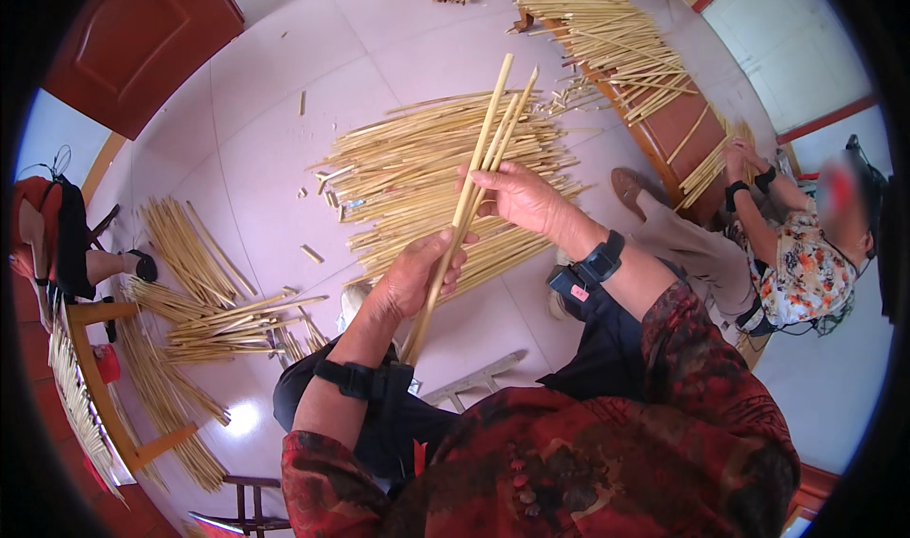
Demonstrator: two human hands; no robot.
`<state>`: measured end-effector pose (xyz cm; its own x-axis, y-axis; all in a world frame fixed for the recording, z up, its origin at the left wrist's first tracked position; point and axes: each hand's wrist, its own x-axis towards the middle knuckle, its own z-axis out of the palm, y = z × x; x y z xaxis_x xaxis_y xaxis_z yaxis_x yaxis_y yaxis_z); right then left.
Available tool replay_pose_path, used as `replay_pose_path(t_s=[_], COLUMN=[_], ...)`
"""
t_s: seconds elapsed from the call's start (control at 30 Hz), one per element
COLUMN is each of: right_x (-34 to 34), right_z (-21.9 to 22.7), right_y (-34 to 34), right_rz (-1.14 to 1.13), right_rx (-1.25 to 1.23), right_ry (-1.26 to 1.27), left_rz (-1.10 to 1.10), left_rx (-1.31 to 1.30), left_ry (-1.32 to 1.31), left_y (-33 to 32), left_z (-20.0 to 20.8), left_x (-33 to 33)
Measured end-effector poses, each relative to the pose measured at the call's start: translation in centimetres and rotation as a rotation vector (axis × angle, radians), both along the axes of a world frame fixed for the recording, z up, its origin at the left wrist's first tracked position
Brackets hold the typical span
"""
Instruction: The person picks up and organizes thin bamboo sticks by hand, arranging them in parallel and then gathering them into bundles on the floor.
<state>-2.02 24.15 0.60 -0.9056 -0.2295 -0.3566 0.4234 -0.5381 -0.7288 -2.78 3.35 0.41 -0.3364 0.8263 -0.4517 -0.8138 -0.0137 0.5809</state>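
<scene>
A few long, pale yellow sticks [491, 121] slant upward across the middle of the view, held in both hands above my lap. My left hand [417, 271] is closed round their lower part, with the thumb lying along them. Higher up, my right hand [517, 195] grips the same sticks between thumb and fingers. Their upper ends fan slightly apart. Beyond and beneath my hands, a wide pile of similar sticks [408, 159] lies on the pale tiled floor [275, 92]. Dark bands with small boxes are strapped to both my wrists.
At the right, a co-worker [806, 263] handles sticks on a reddish-brown wooden bench [654, 145]. Another person [71, 225] sits at the far left by a wooden-framed table [100, 386]. More stick bundles [190, 254] lie on the left floor. A brown door [142, 45] stands at the upper left.
</scene>
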Motion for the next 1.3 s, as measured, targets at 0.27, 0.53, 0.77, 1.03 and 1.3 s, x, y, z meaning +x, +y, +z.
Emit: replay_pose_path(t_s=[0.27, 0.53, 0.77, 1.03, 1.3], right_x=[0.8, 1.2, 1.4, 1.9, 2.5], right_z=[0.3, -1.0, -1.4, -2.1, -2.1], right_y=[-0.8, -0.8, 0.0, -0.7, -0.9], right_rz=[0.033, 0.123, 0.048, -0.179, -0.186], right_rx=[0.178, 0.142, -0.037, -0.044, 0.077], right_ry=[-0.129, -0.121, -0.078, -0.080, -0.138], left_rz=[0.055, 0.097, 0.172, 0.106, -0.006], left_rx=[-0.178, -0.213, -0.276, -0.190, -0.262], left_ry=[0.191, 0.155, 0.204, 0.187, 0.218], left_y=[0.5, 0.5, -0.9, -1.1, -0.6], left_z=[-1.3, -0.4, -1.0, -1.1, -0.3], left_x=[-0.1, 0.1, -1.2, -0.8, 0.0])
